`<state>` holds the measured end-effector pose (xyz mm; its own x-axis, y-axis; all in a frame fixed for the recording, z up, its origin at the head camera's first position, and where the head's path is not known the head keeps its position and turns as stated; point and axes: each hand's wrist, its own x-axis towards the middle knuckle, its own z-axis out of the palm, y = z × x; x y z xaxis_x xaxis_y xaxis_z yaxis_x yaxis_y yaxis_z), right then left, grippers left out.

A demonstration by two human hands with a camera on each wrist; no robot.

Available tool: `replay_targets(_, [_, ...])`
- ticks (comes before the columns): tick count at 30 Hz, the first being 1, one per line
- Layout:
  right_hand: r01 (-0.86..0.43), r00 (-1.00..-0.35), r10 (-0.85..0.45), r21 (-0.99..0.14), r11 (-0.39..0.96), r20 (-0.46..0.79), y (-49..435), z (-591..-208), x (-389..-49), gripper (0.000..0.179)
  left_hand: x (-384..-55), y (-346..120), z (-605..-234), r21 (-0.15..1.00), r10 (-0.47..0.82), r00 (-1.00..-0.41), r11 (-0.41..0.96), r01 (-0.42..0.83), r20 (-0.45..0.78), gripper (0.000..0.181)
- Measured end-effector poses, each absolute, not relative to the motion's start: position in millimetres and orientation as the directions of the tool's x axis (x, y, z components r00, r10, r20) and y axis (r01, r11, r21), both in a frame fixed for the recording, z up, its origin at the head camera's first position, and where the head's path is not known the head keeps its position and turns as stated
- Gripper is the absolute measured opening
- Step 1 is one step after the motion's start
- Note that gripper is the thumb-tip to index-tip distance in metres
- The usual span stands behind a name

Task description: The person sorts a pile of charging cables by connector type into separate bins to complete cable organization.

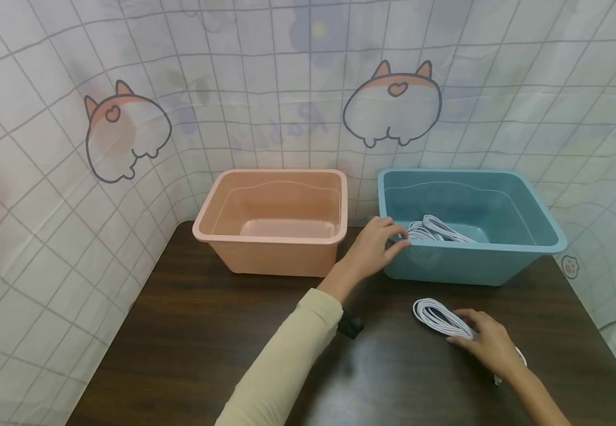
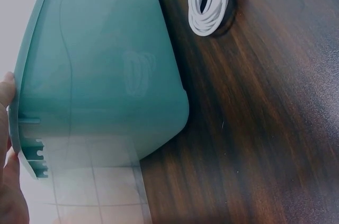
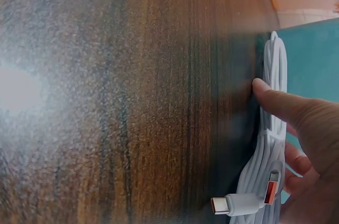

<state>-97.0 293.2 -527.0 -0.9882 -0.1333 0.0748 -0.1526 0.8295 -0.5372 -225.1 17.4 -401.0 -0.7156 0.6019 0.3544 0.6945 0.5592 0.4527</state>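
Observation:
My right hand point(image 1: 486, 343) grips a coiled white USB charging cable point(image 1: 438, 318) just above the dark table, in front of the blue bin. In the right wrist view, thumb and fingers lie on either side of the cable bundle point(image 3: 273, 113), and its metal-tipped plug point(image 3: 238, 204) sticks out near the wrist. My left hand point(image 1: 374, 245) pinches the rim at the near left corner of the blue plastic bin point(image 1: 457, 260). Inside that bin, at its left, lie more coiled white cables point(image 1: 432, 229).
To the left of the blue bin stands a peach plastic bin point(image 1: 281, 257), with no objects visible in it. A small black object point(image 1: 350, 325) shows beside the left cuff. Behind the dark wood table point(image 1: 180, 355) hangs a white grid-patterned curtain point(image 1: 265, 77).

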Motion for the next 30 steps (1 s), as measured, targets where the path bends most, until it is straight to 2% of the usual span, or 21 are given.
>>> replay_targets(11, [-0.218, -0.973, -0.145, -0.506, 0.835, 0.18, 292.4, -528.8, -98.2, 0.046, -226.3, 17.0, -401.1, 0.468, 0.595, -0.724, 0.559, 0.684, 0.348, 0.019])
replay_targets(18, [-0.239, -0.966, -0.151, -0.504, 0.83, 0.21, 295.3, -524.7, -98.4, 0.044, -226.0, 16.0, -400.9, 0.473, 0.594, -0.723, 0.553, 0.686, 0.352, 0.019])
replay_targets(30, [-0.335, -0.923, -0.185, -0.466, 0.819, 0.338, 301.3, -503.7, -102.2, 0.047, -227.7, 18.1, -405.1, 0.472, 0.599, -0.715, 0.544, 0.694, 0.361, 0.019])
